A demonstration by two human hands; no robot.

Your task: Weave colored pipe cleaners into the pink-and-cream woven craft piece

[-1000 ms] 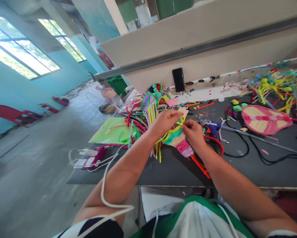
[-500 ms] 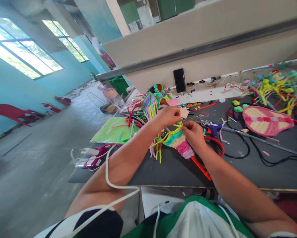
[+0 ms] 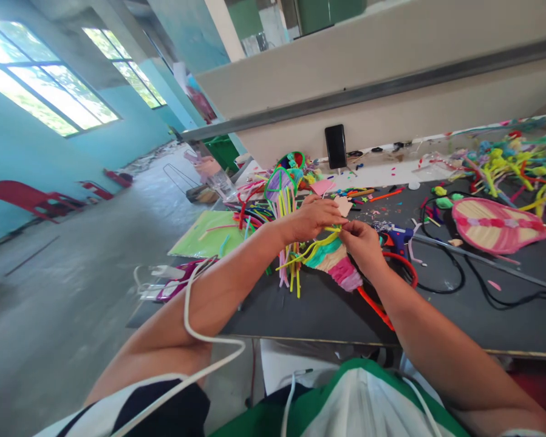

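A striped piece [image 3: 334, 262] in yellow, teal, cream and pink lies on the dark table, a red-orange stem [image 3: 375, 308] running from its lower end. Over its top edge, my left hand [image 3: 317, 217] is bent with its fingers together around yellow pipe cleaners [image 3: 313, 245]. My right hand [image 3: 361, 240] pinches the same top edge, its fingertips close to the left ones. Just what lies between the fingertips is too small to make out. Beside my left wrist hang pink and yellow strands [image 3: 287, 209] from a purple, green-edged piece [image 3: 279, 182].
A blue glue gun [image 3: 399, 238] with a black cable is right of my hands. Further right lies a pink and cream oval [image 3: 498, 224]. A phone [image 3: 336, 146] leans at the back. A green sheet [image 3: 204, 235] is at the left. Another person's hand [image 3: 208, 166] shows beyond.
My left hand has turned flatter and its fingers now reach over toward my right fingertips. The whole view has shifted slightly.
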